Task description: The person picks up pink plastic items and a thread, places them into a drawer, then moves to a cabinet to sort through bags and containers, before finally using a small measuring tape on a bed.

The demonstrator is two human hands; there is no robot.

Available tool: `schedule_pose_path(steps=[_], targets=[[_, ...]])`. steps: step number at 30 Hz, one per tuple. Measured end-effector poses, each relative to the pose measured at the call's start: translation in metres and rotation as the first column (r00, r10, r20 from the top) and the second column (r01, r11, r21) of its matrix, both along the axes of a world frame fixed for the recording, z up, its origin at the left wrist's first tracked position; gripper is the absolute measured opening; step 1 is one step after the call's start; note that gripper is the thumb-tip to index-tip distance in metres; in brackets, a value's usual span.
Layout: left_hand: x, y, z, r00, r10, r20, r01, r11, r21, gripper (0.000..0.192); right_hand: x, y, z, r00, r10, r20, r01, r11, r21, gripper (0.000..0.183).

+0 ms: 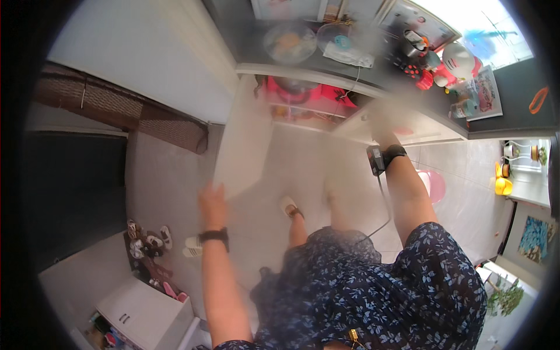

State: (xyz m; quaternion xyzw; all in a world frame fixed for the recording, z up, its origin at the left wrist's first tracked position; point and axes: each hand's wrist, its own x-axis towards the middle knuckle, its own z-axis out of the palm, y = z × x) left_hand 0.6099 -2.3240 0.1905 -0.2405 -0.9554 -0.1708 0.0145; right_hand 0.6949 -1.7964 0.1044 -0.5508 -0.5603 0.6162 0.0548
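Note:
My left hand (213, 204), blurred and with a black band at the wrist, is beside the outer end of a pale cabinet door (245, 144) that stands swung out. Whether its fingers touch the door is unclear. My right hand (386, 131) is at the other cabinet door (422, 127), also swung out; a hazy smear hides its fingers and any grip. A small black device (375, 160) with a cable is strapped at that wrist. Between the doors, the cabinet shelves hold bright pink items (315, 92) and a dark rounded object (294, 85).
Above the cabinet, a dark countertop (249, 46) carries a clear bowl (290, 43), a white power strip (348, 57), framed pictures (415, 24) and several small items. Shoes (151, 240) lie on the floor at left near a white shoe cabinet (140, 313). A pink stool-like object (435, 186) stands at right.

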Motion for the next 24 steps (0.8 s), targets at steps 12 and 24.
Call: schedule_pose_path(steps=[12,24], targets=[[-0.008,0.014,-0.001,0.925,0.241,0.295,-0.264,0.964,0.041,0.039,0.117,-0.035,-0.049,0.95,0.122,0.286,-0.27,0.782,0.562,0.036],[-0.019,0.035,-0.004,0.899,0.186,0.397,-0.235,0.969,0.08,0.04,0.397,-0.05,-0.08,0.891,-0.014,0.454,-0.375,0.541,0.753,0.019]])
